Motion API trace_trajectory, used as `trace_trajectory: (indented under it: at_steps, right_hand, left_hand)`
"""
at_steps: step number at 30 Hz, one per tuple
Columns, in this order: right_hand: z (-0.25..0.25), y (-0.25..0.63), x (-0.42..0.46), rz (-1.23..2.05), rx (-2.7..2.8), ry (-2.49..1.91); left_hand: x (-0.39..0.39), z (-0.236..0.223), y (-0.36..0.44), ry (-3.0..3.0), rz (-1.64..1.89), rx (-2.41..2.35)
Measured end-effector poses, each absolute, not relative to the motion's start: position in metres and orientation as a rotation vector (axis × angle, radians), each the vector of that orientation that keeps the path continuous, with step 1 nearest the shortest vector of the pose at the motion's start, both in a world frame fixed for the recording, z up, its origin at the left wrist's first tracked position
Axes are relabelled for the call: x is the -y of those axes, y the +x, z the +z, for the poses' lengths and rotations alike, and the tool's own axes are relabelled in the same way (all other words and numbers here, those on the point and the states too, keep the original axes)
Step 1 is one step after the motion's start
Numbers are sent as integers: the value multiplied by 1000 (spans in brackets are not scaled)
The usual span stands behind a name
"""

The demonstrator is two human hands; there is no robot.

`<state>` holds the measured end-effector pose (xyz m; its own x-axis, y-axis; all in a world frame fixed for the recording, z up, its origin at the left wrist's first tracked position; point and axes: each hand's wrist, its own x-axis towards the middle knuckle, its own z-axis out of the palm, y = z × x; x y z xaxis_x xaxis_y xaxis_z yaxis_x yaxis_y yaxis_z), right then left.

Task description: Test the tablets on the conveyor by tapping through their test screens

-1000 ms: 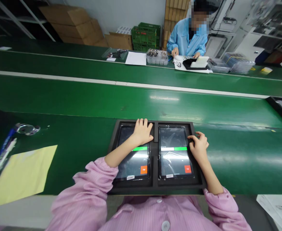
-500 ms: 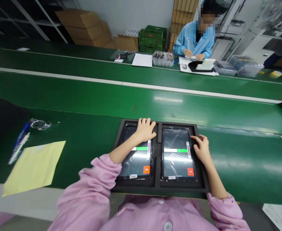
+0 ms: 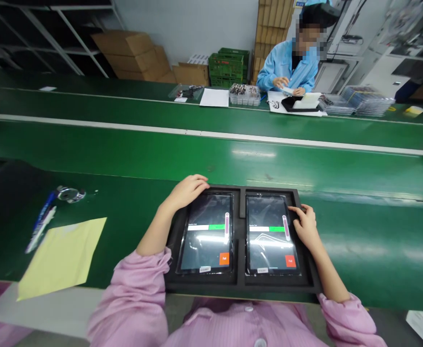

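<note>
A black foam tray lies before me at the table's near edge, with two tablets in separate compartments. The left tablet and the right tablet both have lit screens with a green bar and a red-orange "Fail" box. My left hand rests over the tray's far left corner, fingers stretched out along the edge and thumb hidden. On the tray's right rim lies my right hand, fingers spread and lightly bent, the index fingertip by the right tablet's edge. Neither hand clearly grips anything.
Left of the tray lie a yellow paper, pens and a clear roll-like object. A dark object stands at far left. Across the green belt, a person in blue works beside a clear parts box.
My left hand has moved off the left tablet to the tray's far left corner, uncovering the screen. My right hand stays at the right rim. The view has shifted slightly.
</note>
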<state>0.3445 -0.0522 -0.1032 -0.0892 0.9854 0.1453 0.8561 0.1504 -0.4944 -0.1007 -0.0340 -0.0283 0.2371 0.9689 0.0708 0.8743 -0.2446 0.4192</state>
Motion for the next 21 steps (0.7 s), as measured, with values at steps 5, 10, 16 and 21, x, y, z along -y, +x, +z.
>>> trace_trajectory:
  at_steps: [5,10,16,21]
  right_hand:
    - [-109,343,49,374,1988,-1735]
    - [-110,342,51,331,2000,-1713]
    - [-106,340,55,300,2023,-1723]
    - [-106,340,55,313,2018,-1709]
  left_hand:
    - [61,-48,-120,2123,582,-2169]
    - [65,-58,-98,2274,532,-2225]
    - [62,-59,-104,2255,633,-2109]
    - [62,-74,-113,2144,1013,-1902]
